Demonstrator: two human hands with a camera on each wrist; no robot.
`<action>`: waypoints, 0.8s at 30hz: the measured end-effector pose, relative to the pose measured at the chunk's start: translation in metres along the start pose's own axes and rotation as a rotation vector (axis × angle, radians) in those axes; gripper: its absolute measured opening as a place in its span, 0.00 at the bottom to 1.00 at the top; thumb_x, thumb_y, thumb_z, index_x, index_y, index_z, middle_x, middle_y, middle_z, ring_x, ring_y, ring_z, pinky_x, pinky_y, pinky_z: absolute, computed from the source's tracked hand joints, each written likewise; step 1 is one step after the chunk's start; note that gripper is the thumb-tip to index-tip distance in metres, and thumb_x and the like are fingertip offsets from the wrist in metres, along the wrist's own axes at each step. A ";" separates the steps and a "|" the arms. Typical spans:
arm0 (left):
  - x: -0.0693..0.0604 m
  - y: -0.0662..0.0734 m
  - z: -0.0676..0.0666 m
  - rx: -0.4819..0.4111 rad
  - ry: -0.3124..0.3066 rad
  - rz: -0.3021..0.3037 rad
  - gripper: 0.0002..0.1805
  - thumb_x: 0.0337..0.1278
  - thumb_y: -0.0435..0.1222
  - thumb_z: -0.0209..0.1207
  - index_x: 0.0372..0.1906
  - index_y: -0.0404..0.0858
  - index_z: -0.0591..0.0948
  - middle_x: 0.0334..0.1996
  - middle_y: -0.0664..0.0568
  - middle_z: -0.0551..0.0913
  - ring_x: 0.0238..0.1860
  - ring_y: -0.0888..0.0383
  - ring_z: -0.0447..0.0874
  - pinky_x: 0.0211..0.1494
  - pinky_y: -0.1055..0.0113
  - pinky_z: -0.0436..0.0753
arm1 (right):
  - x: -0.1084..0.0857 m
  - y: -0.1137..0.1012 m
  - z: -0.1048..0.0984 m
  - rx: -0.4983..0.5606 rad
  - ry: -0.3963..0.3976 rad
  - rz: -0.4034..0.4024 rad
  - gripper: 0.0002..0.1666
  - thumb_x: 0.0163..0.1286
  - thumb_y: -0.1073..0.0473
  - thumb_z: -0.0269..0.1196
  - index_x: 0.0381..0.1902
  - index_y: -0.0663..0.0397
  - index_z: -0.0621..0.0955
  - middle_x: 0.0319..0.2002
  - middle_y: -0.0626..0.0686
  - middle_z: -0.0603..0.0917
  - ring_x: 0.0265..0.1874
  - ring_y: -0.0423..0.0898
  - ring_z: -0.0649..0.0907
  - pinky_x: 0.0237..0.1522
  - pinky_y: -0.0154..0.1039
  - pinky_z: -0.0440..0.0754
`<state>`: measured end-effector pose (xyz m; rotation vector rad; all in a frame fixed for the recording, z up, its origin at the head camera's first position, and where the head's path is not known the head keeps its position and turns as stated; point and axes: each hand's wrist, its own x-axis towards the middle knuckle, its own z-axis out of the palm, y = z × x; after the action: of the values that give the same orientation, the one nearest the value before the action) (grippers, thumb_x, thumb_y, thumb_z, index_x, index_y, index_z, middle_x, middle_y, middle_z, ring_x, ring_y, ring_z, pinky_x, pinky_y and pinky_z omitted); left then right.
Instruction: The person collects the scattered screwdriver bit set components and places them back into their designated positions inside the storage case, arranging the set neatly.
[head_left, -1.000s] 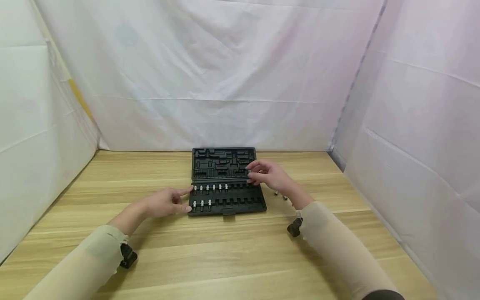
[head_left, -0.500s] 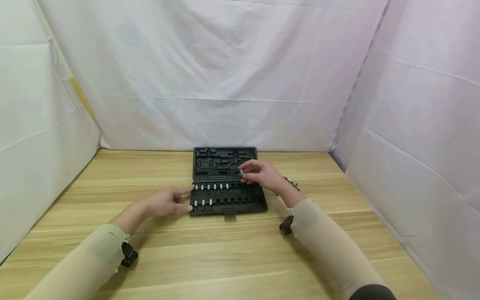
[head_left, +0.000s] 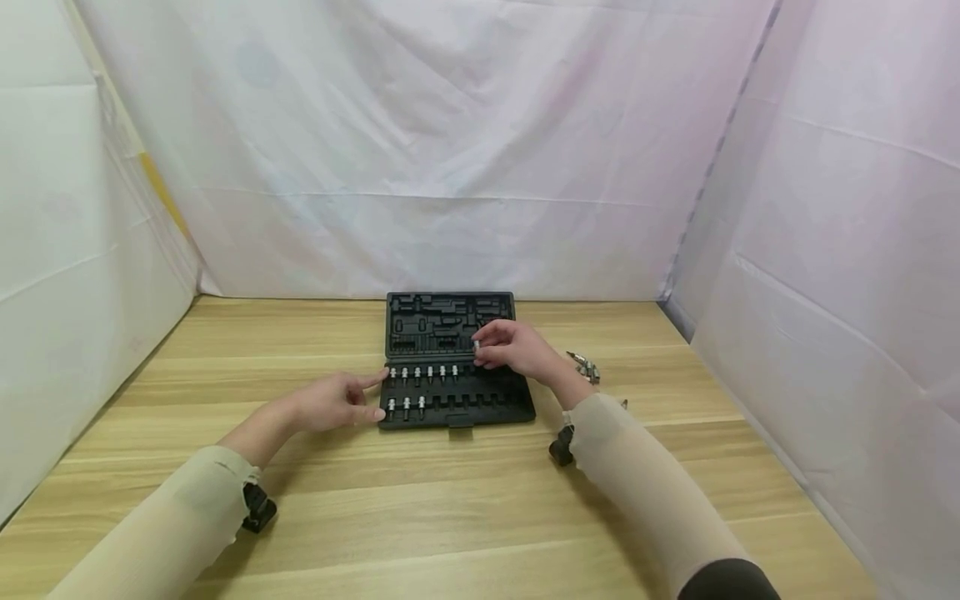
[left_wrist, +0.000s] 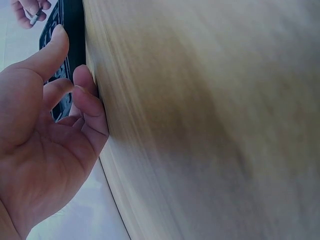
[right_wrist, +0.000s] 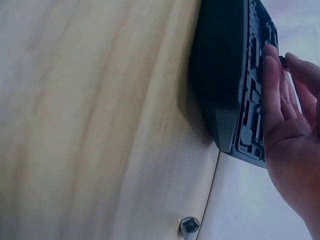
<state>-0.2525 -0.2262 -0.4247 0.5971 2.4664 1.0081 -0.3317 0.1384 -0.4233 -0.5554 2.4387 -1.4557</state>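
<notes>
A black plastic socket case (head_left: 480, 389) lies unfolded on the table, its lid at the back. Silver bit sockets stand in the left part of both rows of slots; the right part of the front row has bare slots. My left hand (head_left: 330, 404) touches the case's left edge with index finger and thumb spread apart, the other fingers bent loosely under the palm. Above the right part of the back row, my right hand (head_left: 521, 350) pinches a small silver bit socket (head_left: 476, 345) between thumb and fingertips. The left wrist view also shows this bit socket (left_wrist: 36, 16).
Several loose bit sockets (head_left: 588, 370) lie on the wooden table right of the case, near my right wrist. Another small metal piece (head_left: 624, 404) is partly hidden by the sleeve. White cloth (head_left: 420, 167) hangs behind the table and at both sides.
My right hand has moved left over the case, bringing the pinched bit socket nearer the filled slots of the back row. More loose sockets show behind its wrist. My left hand stays put.
</notes>
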 end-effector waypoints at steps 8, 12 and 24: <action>-0.001 0.000 -0.001 -0.003 0.012 -0.006 0.47 0.74 0.46 0.70 0.88 0.41 0.60 0.62 0.34 0.86 0.31 0.57 0.72 0.32 0.67 0.75 | 0.012 -0.001 0.006 -0.102 0.006 0.037 0.13 0.78 0.60 0.71 0.58 0.56 0.87 0.50 0.56 0.91 0.47 0.48 0.92 0.50 0.44 0.92; -0.003 -0.001 0.000 0.003 0.008 -0.009 0.47 0.73 0.46 0.70 0.88 0.40 0.60 0.47 0.41 0.87 0.32 0.56 0.72 0.33 0.67 0.76 | 0.014 -0.003 0.012 -0.168 -0.003 0.044 0.10 0.77 0.60 0.72 0.53 0.54 0.88 0.48 0.54 0.92 0.43 0.47 0.91 0.47 0.43 0.91; 0.001 -0.002 -0.001 0.013 0.006 -0.017 0.48 0.73 0.48 0.70 0.88 0.42 0.60 0.44 0.44 0.86 0.32 0.57 0.72 0.34 0.67 0.77 | 0.019 -0.005 0.019 -0.354 -0.048 0.067 0.07 0.76 0.55 0.74 0.49 0.47 0.91 0.45 0.49 0.91 0.45 0.45 0.87 0.53 0.47 0.87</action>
<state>-0.2538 -0.2274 -0.4257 0.5769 2.4809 0.9900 -0.3401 0.1133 -0.4277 -0.5631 2.6634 -0.9765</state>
